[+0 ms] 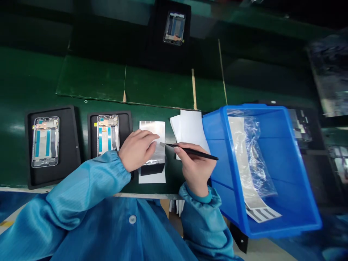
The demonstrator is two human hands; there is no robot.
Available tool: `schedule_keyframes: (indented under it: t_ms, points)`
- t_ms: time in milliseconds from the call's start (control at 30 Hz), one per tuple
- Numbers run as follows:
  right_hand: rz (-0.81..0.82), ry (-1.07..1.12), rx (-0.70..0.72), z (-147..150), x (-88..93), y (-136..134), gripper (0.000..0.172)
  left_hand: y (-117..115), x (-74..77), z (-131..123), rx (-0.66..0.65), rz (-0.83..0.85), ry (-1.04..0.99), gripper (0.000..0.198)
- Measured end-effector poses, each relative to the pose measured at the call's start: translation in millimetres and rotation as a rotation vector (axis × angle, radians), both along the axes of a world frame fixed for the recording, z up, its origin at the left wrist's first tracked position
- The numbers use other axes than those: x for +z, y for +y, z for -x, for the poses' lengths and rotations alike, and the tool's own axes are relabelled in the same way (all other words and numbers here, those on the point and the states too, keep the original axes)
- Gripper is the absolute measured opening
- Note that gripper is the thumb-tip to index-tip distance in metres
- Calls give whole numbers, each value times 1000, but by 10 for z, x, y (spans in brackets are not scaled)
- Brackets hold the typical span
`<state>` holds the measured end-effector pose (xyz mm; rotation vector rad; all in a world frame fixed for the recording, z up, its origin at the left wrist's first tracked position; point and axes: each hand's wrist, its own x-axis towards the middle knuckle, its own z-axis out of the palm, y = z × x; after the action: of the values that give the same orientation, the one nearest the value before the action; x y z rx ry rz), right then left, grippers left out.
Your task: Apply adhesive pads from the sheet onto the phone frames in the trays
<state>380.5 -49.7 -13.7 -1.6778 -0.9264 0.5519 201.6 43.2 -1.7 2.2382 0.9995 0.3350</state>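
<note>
My left hand (138,149) rests over a white sheet (152,179) bearing a silvery film (157,155) and a black strip (152,169). Its fingers lie bent over the film's upper part; whether they grip it is hidden. Black tweezers (199,153) are held in my right hand (198,167), their tips pointing left at the film's right edge. Partly behind my left wrist, an opened phone (108,132) lies in a black tray (126,121). Another opened phone (45,141) lies in a black tray (71,145) at the far left.
A blue bin (288,159) at the right holds strip sheets (240,152) and clear plastic (257,156). White papers (190,127) lie beside it. A third opened phone (174,28) sits beyond the raised green board (157,87). Dark trays stand right of the bin.
</note>
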Motion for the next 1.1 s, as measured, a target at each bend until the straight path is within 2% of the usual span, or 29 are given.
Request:
schedule_keyframes:
  t_ms: [100,167,467,700,767,867,967,1100]
  points:
    - [-3,13,44,167,105,-8,13,-5,110,167,74,130,-195,18]
    - [4,39,60,284,146,5,14,-8,151,285,106,171,-254,10]
    - [82,132,210,745,201,178,13,-28,206,816,248,290,-292,9]
    - [120,144,180,998,140,265,15,-28,164,1152,340,250,-272,10]
    - [131,183,160,1085,141,296,16,-46,138,1291,399,181,-223,16]
    - [168,193,148,1251,179,399,17,-90,81,1488,437,-21,-73,19]
    - [191,183,155,1420,186,582,18,-132,12,1594,376,-198,99,20]
    - [188,194,176,1541,61,855,19,-166,-68,1570,85,-236,253,29]
